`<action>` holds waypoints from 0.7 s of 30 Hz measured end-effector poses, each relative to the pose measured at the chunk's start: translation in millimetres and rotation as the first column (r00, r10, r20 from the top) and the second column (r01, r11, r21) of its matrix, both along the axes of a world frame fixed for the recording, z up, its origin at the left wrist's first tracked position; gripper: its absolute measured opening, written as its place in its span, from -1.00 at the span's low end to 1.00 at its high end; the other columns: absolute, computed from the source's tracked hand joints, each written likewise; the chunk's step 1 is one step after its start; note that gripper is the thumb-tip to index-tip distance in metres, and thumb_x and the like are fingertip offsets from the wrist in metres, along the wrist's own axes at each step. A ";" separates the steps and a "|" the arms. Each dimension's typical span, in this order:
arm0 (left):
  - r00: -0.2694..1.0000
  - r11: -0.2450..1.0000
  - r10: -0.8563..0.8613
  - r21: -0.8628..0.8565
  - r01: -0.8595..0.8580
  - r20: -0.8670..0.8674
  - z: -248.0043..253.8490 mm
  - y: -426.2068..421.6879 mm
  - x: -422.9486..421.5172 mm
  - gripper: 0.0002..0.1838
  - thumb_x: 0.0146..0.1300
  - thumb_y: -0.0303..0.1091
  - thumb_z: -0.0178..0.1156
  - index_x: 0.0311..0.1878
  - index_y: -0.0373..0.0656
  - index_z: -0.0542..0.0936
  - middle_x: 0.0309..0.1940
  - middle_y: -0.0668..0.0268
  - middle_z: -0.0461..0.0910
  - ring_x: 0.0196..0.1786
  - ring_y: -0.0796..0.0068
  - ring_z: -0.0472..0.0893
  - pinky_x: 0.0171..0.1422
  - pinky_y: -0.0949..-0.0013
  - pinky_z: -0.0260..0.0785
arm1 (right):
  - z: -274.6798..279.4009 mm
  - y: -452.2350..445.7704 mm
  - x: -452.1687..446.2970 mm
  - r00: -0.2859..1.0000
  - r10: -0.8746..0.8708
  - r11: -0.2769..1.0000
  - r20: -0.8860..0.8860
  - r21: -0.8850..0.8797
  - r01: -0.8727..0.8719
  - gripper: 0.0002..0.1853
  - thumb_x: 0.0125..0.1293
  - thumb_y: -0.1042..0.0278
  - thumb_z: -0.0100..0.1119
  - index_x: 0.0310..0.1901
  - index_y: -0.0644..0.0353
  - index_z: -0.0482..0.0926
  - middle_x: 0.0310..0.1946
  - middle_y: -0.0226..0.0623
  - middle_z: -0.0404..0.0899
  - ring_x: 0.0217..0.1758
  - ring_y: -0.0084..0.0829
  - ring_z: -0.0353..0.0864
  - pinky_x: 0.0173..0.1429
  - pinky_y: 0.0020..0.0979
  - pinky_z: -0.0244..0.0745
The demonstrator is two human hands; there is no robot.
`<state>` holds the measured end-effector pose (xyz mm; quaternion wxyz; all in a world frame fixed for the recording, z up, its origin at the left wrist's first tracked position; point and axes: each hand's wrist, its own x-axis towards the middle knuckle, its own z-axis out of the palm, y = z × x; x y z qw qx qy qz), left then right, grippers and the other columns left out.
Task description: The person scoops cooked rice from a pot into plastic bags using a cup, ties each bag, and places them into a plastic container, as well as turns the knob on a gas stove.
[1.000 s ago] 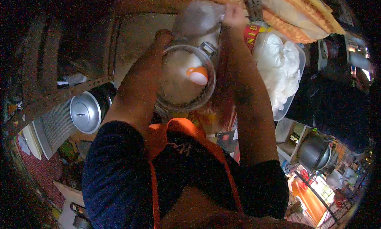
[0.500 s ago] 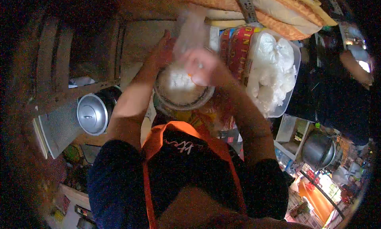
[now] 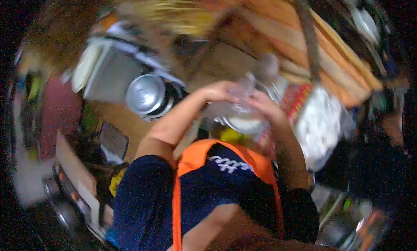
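A clear plastic bag (image 3: 246, 89) is gathered between my two hands, smeared by motion. My left hand (image 3: 220, 91) closes on its left side, fingers bent toward the middle. On the other side, my right hand (image 3: 263, 105) grips the bag with curled fingers. Just below them, toward my body, sits a round bowl (image 3: 243, 125) with white stuff in it, partly covered by the hands. What the bag contains, if anything, is too blurred to make out.
To the right, a tub of white plastic-wrapped bundles (image 3: 319, 125) stands beside a red printed packet (image 3: 296, 101). A lidded metal pot (image 3: 146, 94) is at the left. Striped orange cloth (image 3: 278, 33) lies at the back right. Another person's dark clothing (image 3: 365, 168) shows at the far right.
The view has swung, so the pot and bowl sit further right. My hands have come down and closer together on the bag, which was held higher and longer above the bowl.
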<state>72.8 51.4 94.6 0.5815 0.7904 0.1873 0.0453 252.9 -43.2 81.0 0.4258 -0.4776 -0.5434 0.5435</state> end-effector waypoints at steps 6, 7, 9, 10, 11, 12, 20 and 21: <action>0.388 0.281 0.861 0.330 -0.901 0.329 -6.0 -26.6 -51.4 -0.63 -0.26 -0.35 0.21 -0.30 -0.22 0.40 -0.36 0.15 0.42 -0.26 0.24 0.43 -0.16 0.30 0.28 | -1.7 8.9 -56.4 0.949 -0.310 0.946 0.063 -0.076 0.314 -0.85 -0.03 0.45 0.09 -0.38 0.29 0.46 -0.51 -0.44 0.45 -0.46 -0.63 0.36 -0.37 -0.59 0.28; 0.405 0.406 0.893 0.040 -0.913 0.195 8.5 -39.8 -54.2 -0.63 -0.24 -0.30 0.24 -0.31 -0.23 0.41 -0.38 0.18 0.41 -0.29 0.33 0.44 -0.21 0.38 0.29 | 3.7 4.5 -63.5 0.924 -0.356 0.931 0.137 -0.037 0.364 -0.85 -0.03 0.45 0.09 -0.38 0.28 0.45 -0.51 -0.44 0.44 -0.46 -0.63 0.35 -0.37 -0.59 0.27; 0.668 0.702 0.699 -0.068 -0.709 0.255 -6.7 -53.0 -55.2 -0.63 -0.17 -0.18 0.26 -0.36 -0.21 0.42 -0.47 0.33 0.41 -0.41 0.54 0.41 -0.37 0.41 0.29 | 7.2 2.5 -82.4 0.893 -0.403 0.912 0.202 0.006 0.410 -0.86 -0.04 0.46 0.08 -0.38 0.27 0.45 -0.51 -0.44 0.44 -0.45 -0.62 0.35 -0.37 -0.59 0.27; 0.637 0.708 0.662 -0.053 -0.704 0.394 1.8 -65.1 -53.5 -0.67 -0.17 -0.19 0.26 -0.40 -0.20 0.43 -0.51 0.35 0.42 -0.43 0.56 0.40 -0.39 0.39 0.29 | 7.8 -0.1 -92.7 0.920 -0.334 0.939 0.205 0.159 0.306 -0.90 -0.03 0.46 0.07 -0.44 0.28 0.44 -0.54 -0.42 0.43 -0.47 -0.62 0.34 -0.37 -0.58 0.26; 0.597 0.715 0.608 -0.035 -0.698 0.524 11.0 -73.7 -52.7 -0.70 -0.16 -0.20 0.26 -0.45 -0.19 0.44 -0.54 0.38 0.43 -0.46 0.57 0.40 -0.41 0.37 0.29 | 7.8 -2.3 -101.9 0.938 -0.268 0.932 0.219 0.306 0.195 -0.91 -0.01 0.45 0.05 -0.50 0.29 0.43 -0.56 -0.41 0.43 -0.49 -0.62 0.34 -0.38 -0.57 0.26; 0.596 0.714 0.608 -0.033 -0.699 0.525 3.3 -71.5 -57.4 -0.70 -0.16 -0.20 0.26 -0.45 -0.19 0.44 -0.54 0.38 0.43 -0.46 0.57 0.40 -0.41 0.37 0.29 | 7.6 -2.5 -109.1 0.924 -0.271 0.927 0.270 0.333 0.174 -0.95 0.00 0.48 0.06 -0.52 0.25 0.43 -0.55 -0.40 0.43 -0.51 -0.63 0.34 -0.40 -0.58 0.27; 0.623 0.516 0.755 0.403 -0.756 0.203 -49.4 -58.5 -98.8 -0.85 -0.20 -0.33 0.13 -0.56 -0.17 0.40 -0.61 0.07 0.43 -0.50 0.10 0.45 -0.41 0.21 0.28 | -33.8 -8.7 -49.4 0.755 -0.354 0.924 -0.551 -0.330 0.193 -0.86 0.10 0.36 0.02 -0.29 0.11 0.37 -0.40 -0.33 0.43 -0.37 -0.46 0.42 -0.31 -0.39 0.37; 0.573 0.501 0.817 0.407 -0.764 0.070 -44.6 -60.3 -102.0 -0.89 -0.20 -0.38 0.07 -0.56 -0.18 0.38 -0.59 0.06 0.43 -0.44 0.06 0.45 -0.37 0.19 0.28 | -32.0 -11.6 -50.0 0.746 -0.383 0.913 -0.545 -0.347 0.215 -0.86 0.10 0.36 0.02 -0.29 0.11 0.37 -0.40 -0.33 0.43 -0.37 -0.46 0.42 -0.31 -0.39 0.37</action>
